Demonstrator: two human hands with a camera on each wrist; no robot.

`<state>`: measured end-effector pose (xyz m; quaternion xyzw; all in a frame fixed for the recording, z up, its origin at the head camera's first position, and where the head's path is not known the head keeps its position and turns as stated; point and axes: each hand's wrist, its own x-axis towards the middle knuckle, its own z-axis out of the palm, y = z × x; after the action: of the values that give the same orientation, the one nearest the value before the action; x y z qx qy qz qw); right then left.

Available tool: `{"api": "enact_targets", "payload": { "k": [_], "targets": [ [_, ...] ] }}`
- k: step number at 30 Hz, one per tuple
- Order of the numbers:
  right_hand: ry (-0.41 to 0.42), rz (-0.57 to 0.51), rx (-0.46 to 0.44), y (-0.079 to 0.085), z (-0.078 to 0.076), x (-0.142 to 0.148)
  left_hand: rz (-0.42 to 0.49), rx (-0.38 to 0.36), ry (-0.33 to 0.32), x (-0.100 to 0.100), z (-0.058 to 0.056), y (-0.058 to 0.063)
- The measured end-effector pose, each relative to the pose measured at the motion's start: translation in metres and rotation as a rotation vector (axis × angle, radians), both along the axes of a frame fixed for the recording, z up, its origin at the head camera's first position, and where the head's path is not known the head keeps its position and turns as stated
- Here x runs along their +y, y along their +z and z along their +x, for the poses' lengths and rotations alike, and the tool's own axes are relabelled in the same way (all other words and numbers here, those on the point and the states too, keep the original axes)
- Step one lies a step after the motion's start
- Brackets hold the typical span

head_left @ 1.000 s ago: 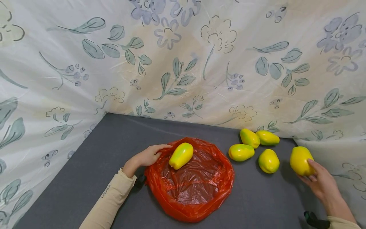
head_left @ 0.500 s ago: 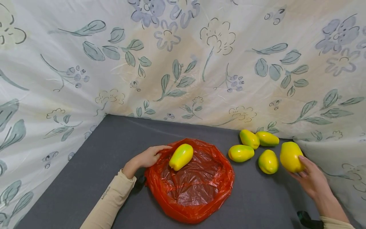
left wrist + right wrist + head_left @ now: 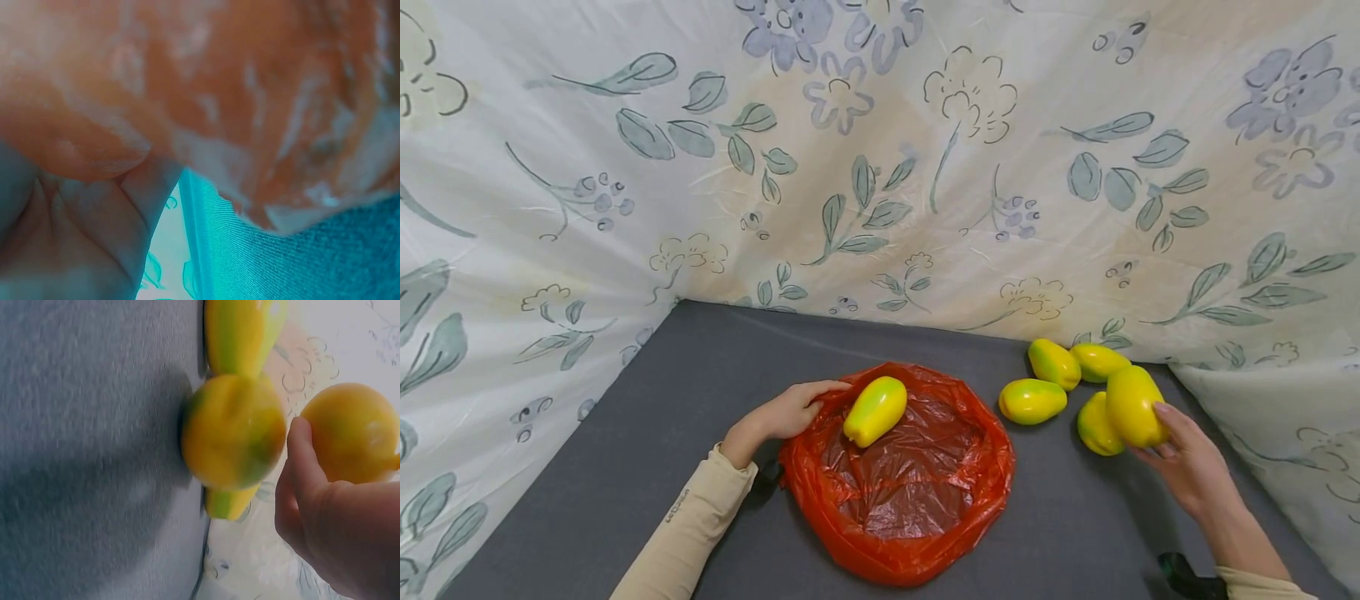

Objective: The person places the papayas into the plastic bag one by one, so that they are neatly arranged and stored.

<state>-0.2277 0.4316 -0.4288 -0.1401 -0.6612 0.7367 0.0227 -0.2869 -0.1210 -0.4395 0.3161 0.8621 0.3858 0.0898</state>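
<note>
My right hand (image 3: 1191, 462) holds a yellow papaya (image 3: 1135, 407) off the table, thumb on its near side. In the head view this papaya partly covers another papaya (image 3: 1096, 425) on the table; the right wrist view shows a gap between the held one and the papaya (image 3: 232, 432) below. At the left rim of a round, opened red plastic bag (image 3: 902, 554), my left hand (image 3: 784, 411) grips the plastic; some fingertips are hidden by it. One green-yellow papaya (image 3: 876, 411) lies inside the bag at its back left. The left wrist view shows the bag's crumpled film (image 3: 250, 119) close up.
Three more papayas lie behind on the right: one nearest the bag (image 3: 1032, 402), one behind it (image 3: 1054, 364) and one by the wall (image 3: 1099, 362). A dark grey cloth (image 3: 730, 342) covers the table. Floral curtains (image 3: 865, 208) enclose its back and sides.
My right hand has carried its papaya leftward, from the table's right side to in front of the one lying there. The left hand and the bag have stayed in place.
</note>
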Motion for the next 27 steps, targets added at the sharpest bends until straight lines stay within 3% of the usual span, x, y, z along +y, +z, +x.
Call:
{"api": "enact_targets", "payload": {
  "k": [3, 12, 16, 27],
  "targets": [
    [0.032, 0.032, -0.027, 0.001, 0.0, -0.007, 0.006, -0.016, 0.003, 0.0, 0.001, 0.0],
    [0.139, -0.004, -0.023, 0.015, 0.01, -0.036, -0.02, 0.018, 0.02, 0.0, 0.0, -0.001],
    [0.162, 0.021, -0.032, 0.017, 0.011, -0.045, -0.016, 0.014, 0.021, 0.0, 0.0, -0.001],
    [0.235, -0.043, -0.031, 0.016, 0.011, -0.062, -0.016, 0.021, 0.018, -0.001, 0.0, -0.002]
  ]
}}
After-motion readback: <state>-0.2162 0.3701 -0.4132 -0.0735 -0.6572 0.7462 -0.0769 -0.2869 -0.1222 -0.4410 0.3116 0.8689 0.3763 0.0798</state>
